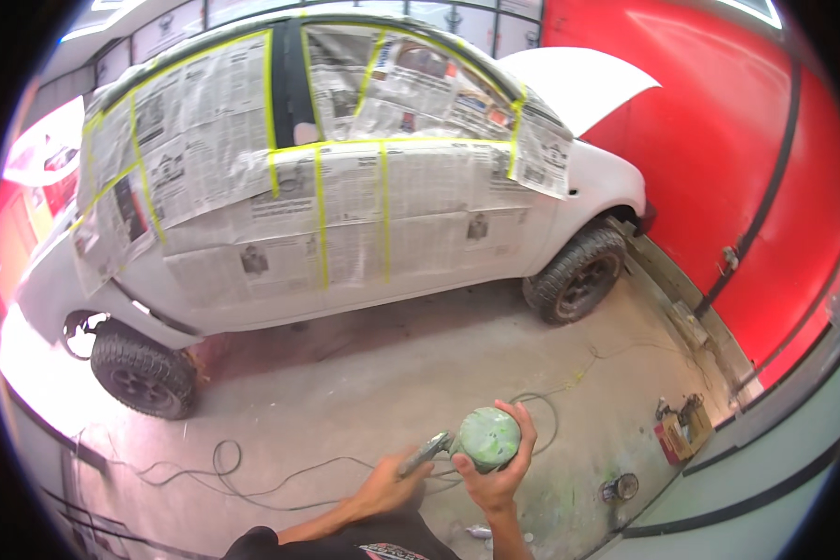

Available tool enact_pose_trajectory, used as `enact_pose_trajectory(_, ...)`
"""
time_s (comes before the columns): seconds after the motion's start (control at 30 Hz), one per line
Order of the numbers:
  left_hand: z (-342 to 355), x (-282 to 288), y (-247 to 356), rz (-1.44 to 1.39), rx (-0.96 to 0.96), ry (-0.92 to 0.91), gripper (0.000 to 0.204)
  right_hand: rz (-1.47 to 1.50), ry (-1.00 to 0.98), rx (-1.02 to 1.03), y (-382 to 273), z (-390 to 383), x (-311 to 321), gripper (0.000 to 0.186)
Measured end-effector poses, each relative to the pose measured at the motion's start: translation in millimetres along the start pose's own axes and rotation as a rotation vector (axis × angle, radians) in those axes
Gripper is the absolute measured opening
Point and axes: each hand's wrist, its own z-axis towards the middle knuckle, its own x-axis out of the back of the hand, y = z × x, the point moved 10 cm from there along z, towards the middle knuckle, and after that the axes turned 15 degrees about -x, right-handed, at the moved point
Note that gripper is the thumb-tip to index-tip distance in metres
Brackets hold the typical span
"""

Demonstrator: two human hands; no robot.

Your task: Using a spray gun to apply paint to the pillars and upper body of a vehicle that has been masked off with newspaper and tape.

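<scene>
In front of my body I hold a paint spray gun (426, 455), its round cup (490, 439) smeared with pale green and whitish paint. The fingers of my right hand (504, 479) curve around the cup from the right and below. My left hand (389, 486) is closed at the gun's dark metal body, left of the cup; its fingertips are partly hidden. Beyond stands a whitish car (224, 303), with newspaper (411, 201) taped over its windows and doors by yellow masking tape (420, 141).
A long dark hose or cable (327, 460) lies in loops across the floor. To the right are an open cardboard box (684, 431) with items in it and a small can (620, 486). A red wall (700, 159) rises behind the car's front; the car's knobby tires (146, 371) rest on the floor.
</scene>
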Motion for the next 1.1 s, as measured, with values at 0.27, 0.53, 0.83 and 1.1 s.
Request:
enact_pose_trajectory(0.27, 0, 65, -24, 0.029, 0.045, 0.231, 0.033, 0.177, -0.139, -0.054, 5, 40, -88, 0.084)
enact_pose_trajectory(0.53, 42, 161, -28, 0.089, -0.069, 0.395, 0.037, 0.209, -0.258, 0.042, -1, 106, -198, 0.073)
enact_pose_trajectory(0.83, 91, 283, -52, 0.164, -0.14, 0.736, 0.016, 0.268, -0.502, 0.092, -19, 187, -339, 0.087)
enact_pose_trajectory(1.1, 101, 381, -82, 0.155, 0.025, 1.09, 0.029, 0.284, -0.647, 0.17, 34, 182, -373, 0.033)
